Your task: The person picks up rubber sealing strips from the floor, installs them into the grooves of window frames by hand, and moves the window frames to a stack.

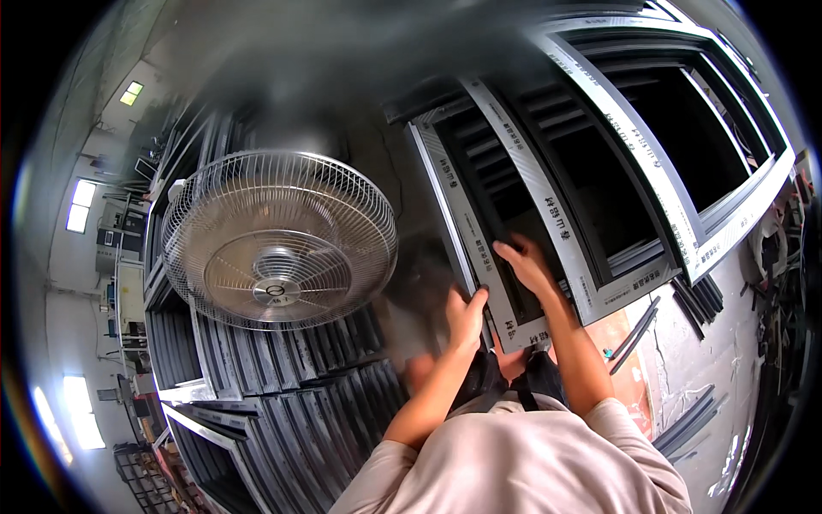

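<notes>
A narrow dark window frame (469, 224) with pale printed protective film stands tilted just ahead of my body. My left hand (466, 319) is closed round its left edge near the lower corner, thumb on top. Higher up, my right hand (526, 264) grips the same frame at its inner side, with the thumb pointing left and the other fingers mostly hidden. Right beside it stands a second film-covered frame (555, 218), and my right forearm passes in front of its lower left part.
A large round wire-caged fan (278, 240) stands close on my left. Below it lie stacked dark profiles or frames (300, 385). Larger film-covered frames (634, 141) lean at the right. Loose dark strips (685, 420) lie on the pale floor (723, 377).
</notes>
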Motion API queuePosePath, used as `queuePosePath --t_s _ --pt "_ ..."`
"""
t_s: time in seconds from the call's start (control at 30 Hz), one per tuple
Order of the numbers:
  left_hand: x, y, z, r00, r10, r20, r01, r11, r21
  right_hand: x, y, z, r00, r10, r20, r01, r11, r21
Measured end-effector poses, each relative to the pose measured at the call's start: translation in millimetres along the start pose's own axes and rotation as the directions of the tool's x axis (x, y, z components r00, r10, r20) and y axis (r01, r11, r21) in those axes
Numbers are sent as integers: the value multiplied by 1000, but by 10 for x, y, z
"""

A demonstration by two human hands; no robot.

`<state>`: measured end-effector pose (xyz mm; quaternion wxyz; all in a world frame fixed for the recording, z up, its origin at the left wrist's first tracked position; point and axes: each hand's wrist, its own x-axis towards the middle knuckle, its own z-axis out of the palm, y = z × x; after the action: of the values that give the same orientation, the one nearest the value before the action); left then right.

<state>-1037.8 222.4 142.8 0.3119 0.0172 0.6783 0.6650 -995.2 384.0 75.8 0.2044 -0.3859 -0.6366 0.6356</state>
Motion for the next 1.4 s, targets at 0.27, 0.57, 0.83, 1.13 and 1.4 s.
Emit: queuePosePath --t_s 0.27,0.57,0.83,1.13,1.4 --pt "52 -59 64 999 6 33 -8 999 34 -43 -420 -258 995 0 104 24 973 -228" --pt "89 -96 55 997 1 72 1 999 -32 -45 -306 -150 996 -41 79 73 881 -467" --pt "93 -93 68 995 -21 99 30 995 -90 -67 -368 -17 990 -21 140 80 900 -429" --pt "82 -106 91 996 -14 86 22 995 -101 -33 -46 37 987 -49 155 98 940 -327" --pt "104 -112 69 993 -2 121 17 993 -120 -105 -69 67 989 43 142 -23 990 -137"
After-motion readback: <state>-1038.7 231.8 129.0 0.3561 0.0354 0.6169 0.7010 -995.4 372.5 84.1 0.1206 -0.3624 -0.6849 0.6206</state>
